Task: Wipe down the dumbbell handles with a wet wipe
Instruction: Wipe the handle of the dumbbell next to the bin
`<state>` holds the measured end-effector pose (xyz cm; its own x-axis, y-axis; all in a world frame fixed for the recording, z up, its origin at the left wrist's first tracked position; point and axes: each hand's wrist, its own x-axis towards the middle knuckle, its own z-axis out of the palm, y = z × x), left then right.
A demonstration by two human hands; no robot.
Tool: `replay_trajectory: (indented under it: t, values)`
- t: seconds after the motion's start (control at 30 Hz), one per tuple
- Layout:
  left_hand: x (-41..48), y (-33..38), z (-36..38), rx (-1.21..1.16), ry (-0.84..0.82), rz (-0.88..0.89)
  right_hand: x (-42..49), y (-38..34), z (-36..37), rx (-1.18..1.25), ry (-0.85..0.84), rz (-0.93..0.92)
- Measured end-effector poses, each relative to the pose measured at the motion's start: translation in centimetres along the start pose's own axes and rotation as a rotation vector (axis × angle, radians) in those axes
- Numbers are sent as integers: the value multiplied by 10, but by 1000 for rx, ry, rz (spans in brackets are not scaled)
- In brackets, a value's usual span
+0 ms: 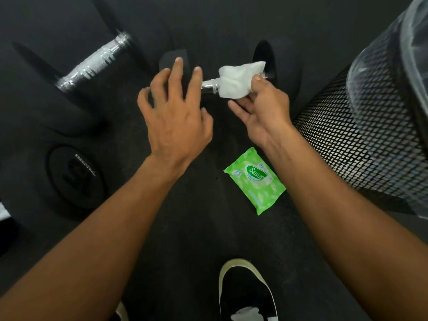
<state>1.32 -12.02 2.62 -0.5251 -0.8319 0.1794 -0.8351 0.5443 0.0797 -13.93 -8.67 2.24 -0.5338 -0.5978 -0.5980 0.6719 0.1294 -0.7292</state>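
Note:
Two black dumbbells lie on the dark floor. The left dumbbell's chrome handle (92, 63) is bare, running diagonally between its heads. The second dumbbell's handle (209, 86) is mostly covered by a white wet wipe (238, 81). My right hand (261, 114) pinches the wipe against that handle near its far head (266, 59). My left hand (173, 114) hovers over the near end of the same handle with fingers spread, holding nothing, and hides the near head.
A green pack of wet wipes (254, 180) lies on the floor below my right hand. A black mesh waste bin (361, 144) with a clear liner stands at the right. My black shoe (245, 293) shows at the bottom, with a crumpled wipe (244, 314) beside it.

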Motion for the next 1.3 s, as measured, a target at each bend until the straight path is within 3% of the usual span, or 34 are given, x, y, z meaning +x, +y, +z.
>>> replay_trajectory:
  t: [0.1,0.2,0.33,0.47,0.77,1.07,1.3]
  values:
    - [14,17,-14,-236,78,22,-1,-3,1,121,-26,75]
    - [36,31,-19,-517,-27,-65,-2,-3,0,144,-58,107]
    - [61,34,-16,-621,-213,-122,-2,-4,0,169,-84,109]
    - [71,29,-12,-665,-234,-140,-2,-5,-3,197,-68,98]
    - [86,27,-14,-675,-242,-182,2,-2,-10,203,2,144]
    - [92,25,-16,-703,-275,-130,2,-6,-13,26,-129,113]
    - [86,24,-14,-400,-49,17,0,-5,-9,100,-37,79]
